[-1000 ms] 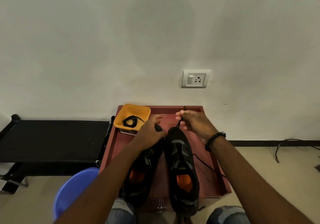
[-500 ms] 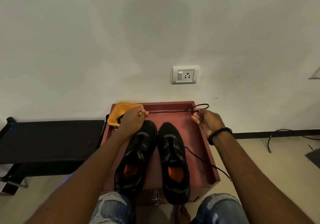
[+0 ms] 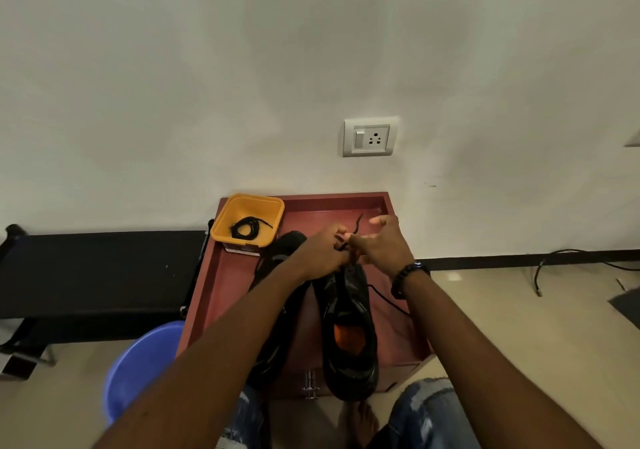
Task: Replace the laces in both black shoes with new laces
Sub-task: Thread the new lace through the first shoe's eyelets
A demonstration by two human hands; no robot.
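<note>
While both hands meet over the toe of the right shoe (image 3: 349, 327), a black lace (image 3: 355, 228) is pinched between them.

On the red desk (image 3: 225, 285), the right shoe lies just right of the left shoe (image 3: 280, 258); left hand (image 3: 320, 254) fingers pinch the lace at that shoe's toe, right hand (image 3: 382, 246) fingers half spread, thumb and forefinger on the lace. Beyond the left shoe, the yellow tub (image 3: 247, 221) holds a coiled lace (image 3: 246, 228).

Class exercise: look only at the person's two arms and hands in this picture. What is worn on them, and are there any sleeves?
Both forearms are bare, with no sleeves in view. The right hand has a black beaded bracelet around its wrist. The left hand and its wrist wear nothing visible: no watch, band or glove. No rings can be made out on the fingers.
</note>
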